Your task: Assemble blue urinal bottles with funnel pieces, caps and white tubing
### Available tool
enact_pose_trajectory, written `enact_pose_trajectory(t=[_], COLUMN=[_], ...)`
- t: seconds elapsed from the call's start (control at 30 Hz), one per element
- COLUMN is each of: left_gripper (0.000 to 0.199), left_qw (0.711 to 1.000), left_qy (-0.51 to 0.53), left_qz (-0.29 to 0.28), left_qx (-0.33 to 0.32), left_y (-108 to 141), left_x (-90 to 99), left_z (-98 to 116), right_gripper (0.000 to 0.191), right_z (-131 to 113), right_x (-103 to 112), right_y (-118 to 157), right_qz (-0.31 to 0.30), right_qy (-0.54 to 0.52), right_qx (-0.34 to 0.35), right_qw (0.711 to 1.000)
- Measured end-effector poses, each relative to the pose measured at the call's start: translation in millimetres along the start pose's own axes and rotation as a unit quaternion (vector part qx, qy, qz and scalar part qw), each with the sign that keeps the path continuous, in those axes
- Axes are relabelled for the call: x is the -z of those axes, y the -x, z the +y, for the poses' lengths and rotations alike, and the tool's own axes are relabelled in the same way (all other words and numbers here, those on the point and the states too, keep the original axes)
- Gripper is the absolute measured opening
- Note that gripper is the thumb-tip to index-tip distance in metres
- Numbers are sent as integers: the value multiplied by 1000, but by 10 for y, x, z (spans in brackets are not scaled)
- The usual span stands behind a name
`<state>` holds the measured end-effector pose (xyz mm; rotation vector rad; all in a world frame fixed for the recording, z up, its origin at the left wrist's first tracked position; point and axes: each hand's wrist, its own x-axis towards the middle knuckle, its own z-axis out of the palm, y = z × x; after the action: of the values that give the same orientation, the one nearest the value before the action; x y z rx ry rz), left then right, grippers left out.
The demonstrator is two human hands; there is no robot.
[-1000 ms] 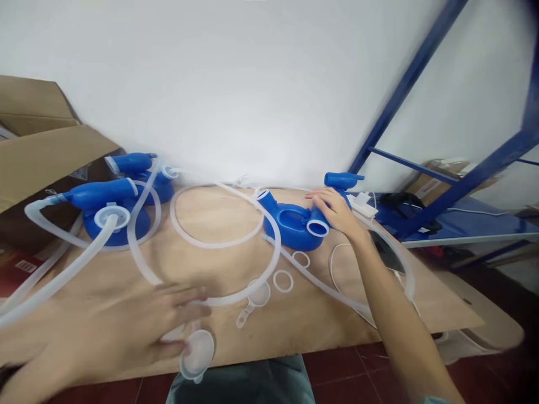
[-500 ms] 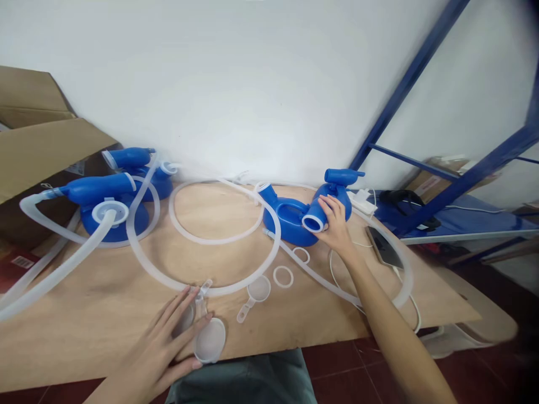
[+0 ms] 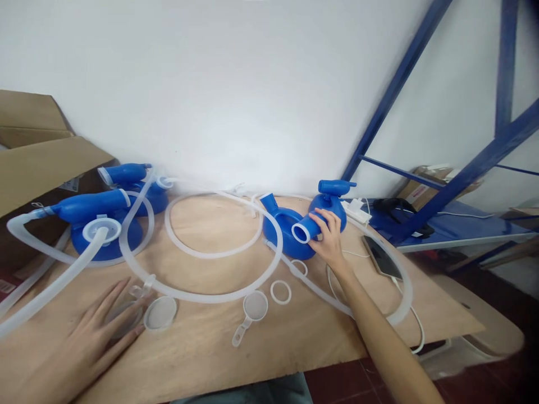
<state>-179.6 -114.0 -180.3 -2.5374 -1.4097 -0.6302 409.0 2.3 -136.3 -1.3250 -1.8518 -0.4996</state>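
My left hand [image 3: 103, 331] lies with fingers spread over a translucent cap on the wooden table, beside another round cap [image 3: 160, 313]. My right hand [image 3: 330, 238] has its fingers wrapped round a blue tubular piece with a white rim [image 3: 306, 229]. Behind that piece stand a blue bottle with a handle [image 3: 286, 224] and a second blue bottle [image 3: 334, 210] with a tubular part above it. A strapped cap [image 3: 255, 306] and a white ring [image 3: 281, 292] lie in front. A clear hose [image 3: 210, 297] loops across the middle.
At the left, blue bottles with hoses [image 3: 105, 241] stand beside an open cardboard box [image 3: 50, 163]. A phone [image 3: 381, 255] with a white cable lies at the right of the table [image 3: 236, 370]. Beyond it is a blue metal rack [image 3: 458, 224] holding a box.
My left hand has moved left across the table, and the two caps near it have shifted left with it. My right hand keeps hold of the blue tubular piece. The view has tilted slightly.
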Motion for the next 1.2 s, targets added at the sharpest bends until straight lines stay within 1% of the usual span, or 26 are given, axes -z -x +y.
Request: enact_pose_trajectory(t=[0.07, 0.13, 0.2, 0.23, 0.27, 0.3, 0.33, 0.37, 0.4, 0.47, 0.53, 0.57, 0.6, 0.67, 0.7, 0.77, 0.83, 0.87, 0.93, 1.03, 1.1, 1.13, 1.2], left_gripper=[76, 74, 68, 62, 52, 43, 38, 38, 40, 42, 47, 54, 61, 73, 74, 71, 67, 67, 68, 64, 59, 57, 52], left_qw=[999, 997, 996, 995, 993, 991, 988, 984, 978, 958, 931, 920, 919, 931, 941, 962, 974, 976, 974, 968, 965, 964, 962], left_qy=[-3, 9, 34, 52, 73, 89, 101, 110, 122, 142, 150, 152, 150, 137, 131, 115, 97, 88, 77, 81, 90, 94, 103], left_qz=[50, 70, 69, 59, 36, 11, 0, -29, -41, -76, -118, -133, -144, -161, -163, -160, -159, -166, -186, -206, -213, -216, -224], left_qx=[18, -12, -51, -68, -83, -96, -115, -138, -166, -236, -310, -337, -336, -298, -266, -192, -129, -113, -107, -121, -123, -122, -114], left_y=[-175, -406, -689, -846, -1009, -1174, -1337, -1492, -1635, -1879, -2068, -2148, -2223, -2368, -2438, -2568, -2665, -2698, -2732, -2740, -2746, -2754, -2778], left_x=[35, 94, 166, 200, 228, 247, 254, 246, 221, 109, -84, -203, -329, -572, -674, -823, -903, -927, -960, -1016, -1063, -1088, -1138], left_z=[33, 134, 288, 387, 503, 638, 791, 962, 1146, 1536, 1907, 2068, 2204, 2385, 2427, 2416, 2304, 2225, 2054, 1851, 1790, 1784, 1808], right_gripper=[55, 54, 53, 52, 52, 53, 53, 53, 53, 53, 58, 61, 64, 66, 66, 66, 69, 72, 81, 92, 93, 91, 85], right_z=[-1, 0, 4, 7, 11, 15, 18, 21, 23, 23, 21, 19, 18, 20, 24, 38, 56, 65, 81, 95, 92, 86, 60], right_x=[1, -2, 1, 4, 9, 13, 17, 20, 23, 26, 34, 42, 52, 76, 89, 106, 100, 85, 34, -64, -101, -103, -79], right_y=[21, 35, 39, 39, 39, 41, 46, 54, 65, 94, 128, 145, 160, 187, 197, 214, 228, 236, 257, 304, 328, 332, 312], right_qz=[0, 7, 12, 10, 6, 1, -5, -10, -12, -9, 3, 11, 17, 28, 36, 55, 75, 86, 107, 154, 178, 178, 158], right_qy=[-1, 1, 0, -6, -15, -24, -31, -37, -39, -35, -30, -27, -24, -16, -13, -9, -4, -3, -11, -36, -45, -52, -89], right_qx=[-13, -20, -14, -5, 5, 12, 16, 16, 14, 8, -2, -10, -20, -35, -36, -29, -31, -40, -69, -131, -191, -220, -267], right_qw=[1000, 1000, 1000, 1000, 1000, 1000, 999, 999, 999, 999, 1000, 1000, 999, 999, 999, 998, 997, 996, 992, 979, 964, 958, 946])
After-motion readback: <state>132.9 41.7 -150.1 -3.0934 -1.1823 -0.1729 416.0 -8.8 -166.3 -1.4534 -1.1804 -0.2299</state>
